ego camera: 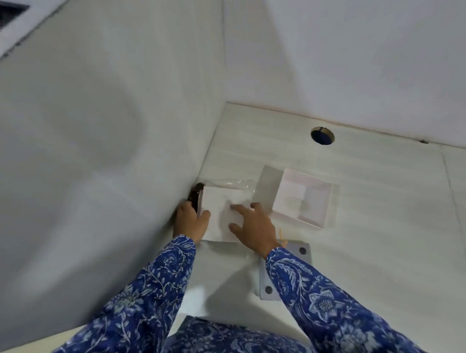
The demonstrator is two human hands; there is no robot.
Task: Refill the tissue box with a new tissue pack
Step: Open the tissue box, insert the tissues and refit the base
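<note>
Hands number 2: left hand [190, 220] grips the left edge of 1 white tissue pack [219, 213] in the bench [374, 183] corner; right hand [253, 226] rests spread on top. 1 open box [302, 197] sits just beside. Clear wrap is hard to make out.

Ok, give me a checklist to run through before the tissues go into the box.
1. Tissue stack held by both hands: ok; left hand grips its left edge, right hand rests on top.
2. Plastic wrapper off the tissues: cannot tell; clear film shows at the far edge.
3. Open box empty: ok.
4. Box within reach: ok, just right of the stack.
5. Panel with round pads clear of the path: ok, it lies nearer the person.
</note>
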